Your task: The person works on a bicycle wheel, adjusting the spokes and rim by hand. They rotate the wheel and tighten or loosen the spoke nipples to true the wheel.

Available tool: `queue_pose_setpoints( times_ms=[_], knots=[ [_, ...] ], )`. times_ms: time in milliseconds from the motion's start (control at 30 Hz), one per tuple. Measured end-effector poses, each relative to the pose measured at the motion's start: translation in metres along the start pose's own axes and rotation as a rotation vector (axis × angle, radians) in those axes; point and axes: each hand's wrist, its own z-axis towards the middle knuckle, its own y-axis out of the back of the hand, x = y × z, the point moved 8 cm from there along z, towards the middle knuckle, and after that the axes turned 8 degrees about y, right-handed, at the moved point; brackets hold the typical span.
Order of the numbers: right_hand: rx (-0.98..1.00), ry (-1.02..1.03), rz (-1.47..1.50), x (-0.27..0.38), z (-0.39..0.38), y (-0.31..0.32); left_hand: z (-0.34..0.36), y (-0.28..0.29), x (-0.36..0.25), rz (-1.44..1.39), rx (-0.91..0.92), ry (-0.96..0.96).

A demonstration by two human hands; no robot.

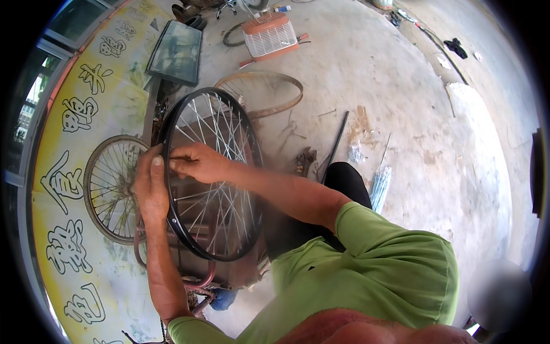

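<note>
Black-rimmed bicycle wheel (213, 172) standing upright on a rusty stand (195, 275) at centre, steel spokes laced. Step in hand, by the look of it: spoke work at the rim's upper left, likely seating or tightening a nipple. Left hand (150, 186) wrapped over the rim's outer edge, thumb up along the tyre bed, fingers closed around the rim, forearm rising from the lower edge. Right hand (195, 162) reaching across the wheel face, fingertips pinched together on something small at a spoke near the rim; object itself too small to tell. Right elbow bent, green sleeve (389, 258) behind. Next move probably calls for a steady rim and fine finger twist. Older rusty spoked wheel (112, 186) just behind on the left. Bare rim hoop (269, 94) and bundle of loose spokes (380, 186) on the concrete floor (412, 126).
</note>
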Motion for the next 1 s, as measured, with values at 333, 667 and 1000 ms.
queue_pose_setpoints(
  times_ms=[333, 667, 1000],
  knots=[
    [-0.001, 0.038, -0.012, -0.001, 0.001, -0.002, 0.003, 0.000, 0.006, -0.011, 0.009, -0.008],
    [0.128, -0.081, 0.119, -0.015, 0.005, -0.003, 0.000, 0.001, -0.009, 0.000, -0.028, -0.020],
    [0.004, 0.036, 0.187, -0.018, 0.004, -0.001, 0.003, 0.000, -0.007, 0.076, -0.029, -0.018]
  ],
)
